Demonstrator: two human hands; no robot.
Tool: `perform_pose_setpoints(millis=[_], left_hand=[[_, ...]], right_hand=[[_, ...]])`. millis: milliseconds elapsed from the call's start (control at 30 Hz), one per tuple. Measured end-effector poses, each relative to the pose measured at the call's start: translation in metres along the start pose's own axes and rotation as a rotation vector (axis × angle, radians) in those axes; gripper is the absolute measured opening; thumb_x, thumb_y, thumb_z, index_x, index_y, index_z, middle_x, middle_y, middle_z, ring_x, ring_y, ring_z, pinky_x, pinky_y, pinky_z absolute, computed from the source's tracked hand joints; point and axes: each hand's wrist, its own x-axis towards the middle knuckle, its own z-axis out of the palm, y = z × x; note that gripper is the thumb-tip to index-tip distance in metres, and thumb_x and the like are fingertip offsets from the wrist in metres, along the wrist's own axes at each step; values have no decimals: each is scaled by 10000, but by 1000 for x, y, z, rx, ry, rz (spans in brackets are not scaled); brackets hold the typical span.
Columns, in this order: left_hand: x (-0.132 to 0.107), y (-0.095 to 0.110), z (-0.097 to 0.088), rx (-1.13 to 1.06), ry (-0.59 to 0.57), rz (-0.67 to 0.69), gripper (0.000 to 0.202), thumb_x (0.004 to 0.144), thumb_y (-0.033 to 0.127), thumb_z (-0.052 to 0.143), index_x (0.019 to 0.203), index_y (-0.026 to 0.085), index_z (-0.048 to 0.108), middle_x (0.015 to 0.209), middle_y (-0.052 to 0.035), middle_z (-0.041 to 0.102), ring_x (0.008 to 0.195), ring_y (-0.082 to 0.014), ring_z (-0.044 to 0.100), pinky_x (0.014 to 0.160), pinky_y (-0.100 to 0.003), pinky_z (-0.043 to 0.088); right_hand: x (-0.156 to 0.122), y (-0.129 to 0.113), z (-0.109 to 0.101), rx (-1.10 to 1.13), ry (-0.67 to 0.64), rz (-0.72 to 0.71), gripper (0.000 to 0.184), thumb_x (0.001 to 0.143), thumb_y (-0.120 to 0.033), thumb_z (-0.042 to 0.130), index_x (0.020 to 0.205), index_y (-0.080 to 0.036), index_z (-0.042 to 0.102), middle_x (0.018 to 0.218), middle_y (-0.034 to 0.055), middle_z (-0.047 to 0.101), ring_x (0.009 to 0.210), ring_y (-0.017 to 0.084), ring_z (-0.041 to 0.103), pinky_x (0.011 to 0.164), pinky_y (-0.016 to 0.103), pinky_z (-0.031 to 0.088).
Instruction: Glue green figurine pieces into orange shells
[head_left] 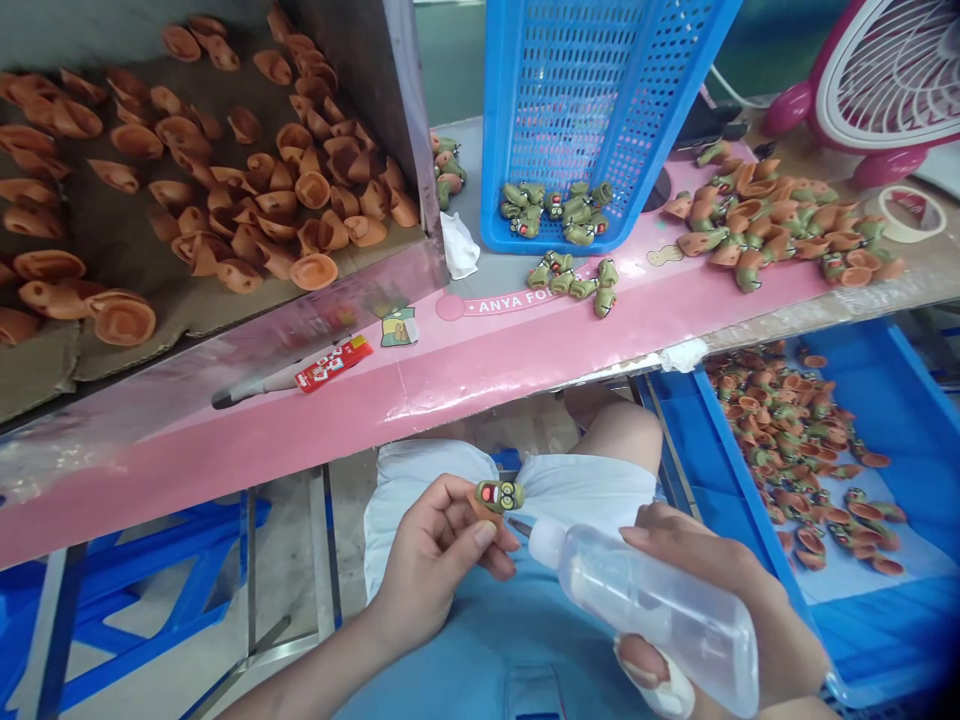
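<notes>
Pinched between the thumb and fingers of my left hand (442,545) is a small toy figure (501,496), with a green head, a red open mouth, round eyes and an orange part below. My right hand (720,590) grips a clear plastic squeeze bottle (652,605), tilted with its thin dark nozzle toward the figure. The nozzle tip is close beside the orange part; whether it touches, I cannot tell. A white wrap covers one finger of the right hand. Both hands are above my lap.
A cardboard box (300,200) of orange pieces stands at left. A blue basket (562,100) holds green heads, with more in front. A pile of orange and green parts (780,215), a tape roll (911,213) and a pink fan (885,80) are at right. Below, a blue tray (900,400) holds several figures.
</notes>
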Motion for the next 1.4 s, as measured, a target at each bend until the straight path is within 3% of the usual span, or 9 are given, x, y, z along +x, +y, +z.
perform_pose_setpoints(millis=[200, 467, 633, 767, 933, 1400], left_hand=[[0, 2, 1, -14, 21, -3, 80, 793, 204, 549, 816, 169, 481, 663, 12, 618, 527, -103, 586, 509, -198, 477], [2, 6, 3, -28, 26, -29, 112, 771, 221, 577, 794, 164, 484, 646, 7, 620, 511, -108, 583, 497, -201, 474], [2, 5, 4, -36, 26, -21, 118, 768, 225, 582, 787, 162, 485, 644, 13, 617, 508, -104, 584, 498, -197, 472], [1, 6, 4, -30, 27, -29, 122, 768, 228, 584, 790, 160, 485, 641, 9, 618, 513, -106, 586, 501, -195, 469], [1, 5, 3, -37, 10, -17, 94, 781, 214, 568, 801, 167, 488, 657, 16, 618, 522, -100, 587, 511, -192, 473], [3, -3, -3, -4, 27, -4, 87, 811, 237, 527, 827, 177, 466, 671, 22, 616, 530, -93, 575, 509, -187, 457]], right_hand=[[-3, 0, -2, -2, -57, 1, 274, 830, -307, 575, 975, -88, 496, 616, 59, 504, 444, 176, 486, 358, 267, 376], [-6, 1, -4, 46, -41, 29, 270, 821, -284, 570, 994, -89, 498, 583, 35, 468, 425, 169, 454, 355, 267, 352], [-6, 1, -1, 5, -3, -24, 265, 830, -258, 571, 1007, -73, 503, 647, 64, 511, 509, 203, 521, 382, 280, 380], [-7, 0, 0, 9, 7, -4, 244, 828, -261, 575, 985, -84, 514, 637, 52, 511, 467, 179, 493, 377, 282, 377], [-4, -1, -2, -39, 13, -5, 237, 842, -287, 571, 969, -94, 520, 612, 51, 505, 595, 241, 559, 389, 284, 380], [-8, 0, -1, -36, -32, 25, 309, 820, -330, 604, 957, -69, 511, 646, 67, 517, 487, 177, 490, 387, 269, 376]])
